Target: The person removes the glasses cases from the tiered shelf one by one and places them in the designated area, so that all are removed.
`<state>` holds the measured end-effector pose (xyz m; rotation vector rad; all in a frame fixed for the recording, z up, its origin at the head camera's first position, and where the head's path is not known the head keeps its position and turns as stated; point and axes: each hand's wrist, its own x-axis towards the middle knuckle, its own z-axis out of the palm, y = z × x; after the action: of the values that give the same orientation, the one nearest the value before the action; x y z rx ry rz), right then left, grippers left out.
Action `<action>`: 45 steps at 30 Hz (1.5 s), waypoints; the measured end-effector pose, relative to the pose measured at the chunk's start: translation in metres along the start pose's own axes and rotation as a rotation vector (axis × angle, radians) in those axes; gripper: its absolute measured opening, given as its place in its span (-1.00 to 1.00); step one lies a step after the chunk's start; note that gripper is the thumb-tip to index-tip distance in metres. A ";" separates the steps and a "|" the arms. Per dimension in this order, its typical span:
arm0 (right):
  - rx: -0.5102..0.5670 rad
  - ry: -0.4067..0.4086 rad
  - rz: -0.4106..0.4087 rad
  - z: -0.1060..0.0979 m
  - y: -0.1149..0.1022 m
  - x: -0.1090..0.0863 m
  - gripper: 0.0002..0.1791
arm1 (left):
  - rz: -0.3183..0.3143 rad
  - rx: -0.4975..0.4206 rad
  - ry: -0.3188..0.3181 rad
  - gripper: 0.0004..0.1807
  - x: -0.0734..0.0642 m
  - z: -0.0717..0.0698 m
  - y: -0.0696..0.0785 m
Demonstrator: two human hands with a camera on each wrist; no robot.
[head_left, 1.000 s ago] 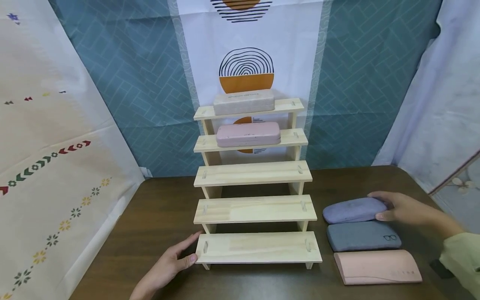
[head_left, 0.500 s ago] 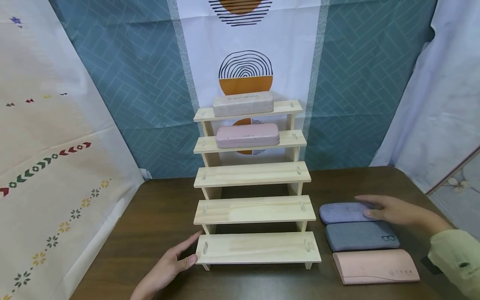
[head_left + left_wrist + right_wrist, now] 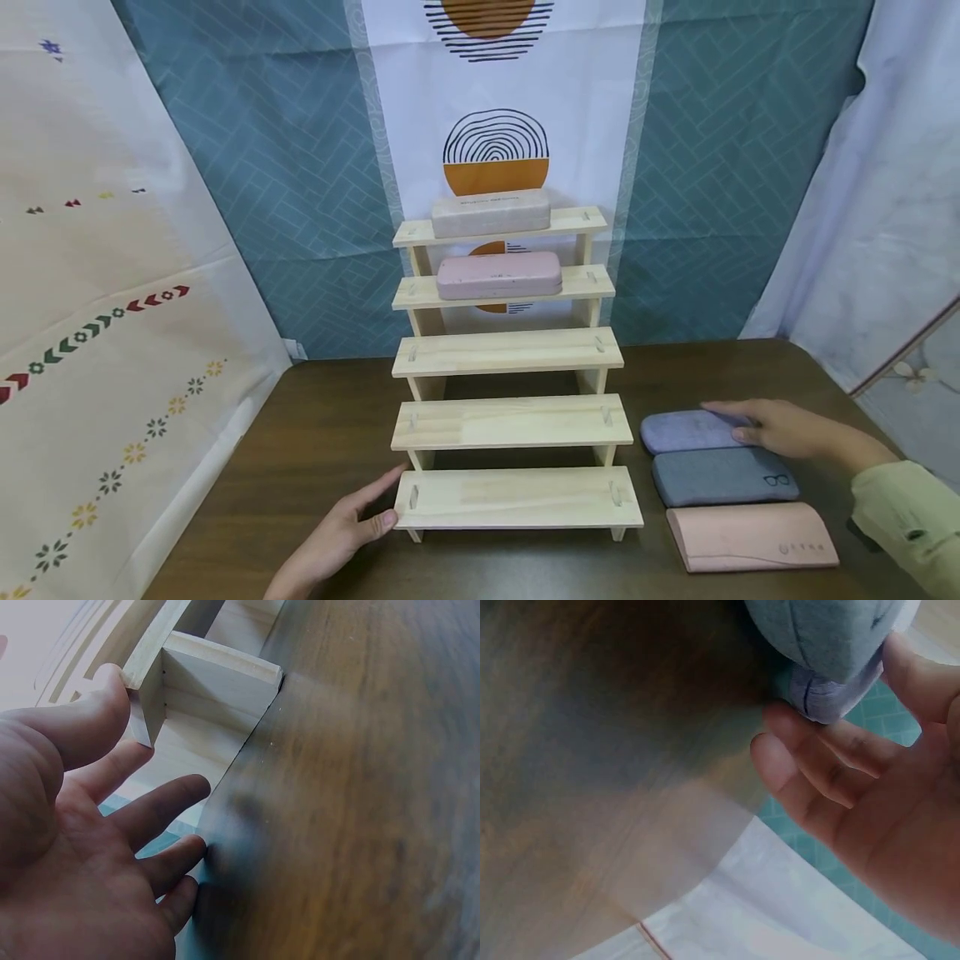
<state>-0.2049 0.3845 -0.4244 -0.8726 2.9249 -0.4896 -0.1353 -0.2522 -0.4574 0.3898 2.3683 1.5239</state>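
A stepped wooden display stand (image 3: 510, 350) with several plank shelves rises in the middle of the table. My left hand (image 3: 337, 533) holds the left end of its lowest shelf, thumb at the front edge and index finger behind; in the left wrist view the other fingers (image 3: 169, 806) are spread beside it. To the right of the stand, my right hand (image 3: 787, 425) grips the right end of a purple glasses case (image 3: 686, 431), thumb on the near side. A blue-grey glasses case (image 3: 720, 477) with a glasses print lies directly in front of it, then a pink glasses case (image 3: 750, 537).
On the top shelf sits a pale grey glasses case (image 3: 491, 214), and a pink hard case (image 3: 498, 276) rests one shelf lower. Patterned cloths hang behind the dark wooden table (image 3: 300, 433) and at both sides, including a blue-green backdrop (image 3: 735, 208).
My right hand has shifted left with the purple glasses case, which has turned from slanted to lying about parallel with the blue-grey one. The left hand stays on the shelf's end.
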 end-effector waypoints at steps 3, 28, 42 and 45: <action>0.033 -0.022 0.031 -0.005 -0.006 0.002 -0.46 | 0.002 -0.007 -0.002 -0.32 -0.001 0.000 -0.001; 0.135 0.346 0.087 -0.134 -0.172 0.115 -0.59 | 0.057 0.025 0.027 -0.34 -0.005 -0.004 -0.004; 0.220 0.188 0.094 -0.127 -0.186 0.197 -0.29 | 0.080 0.018 0.083 -0.35 -0.003 -0.002 -0.005; 0.216 0.144 0.101 -0.127 -0.186 0.208 -0.22 | 0.069 0.004 0.076 -0.34 -0.004 -0.002 -0.005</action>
<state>-0.2992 0.1610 -0.2365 -0.6866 2.9486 -0.8745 -0.1331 -0.2574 -0.4606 0.4263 2.4397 1.5912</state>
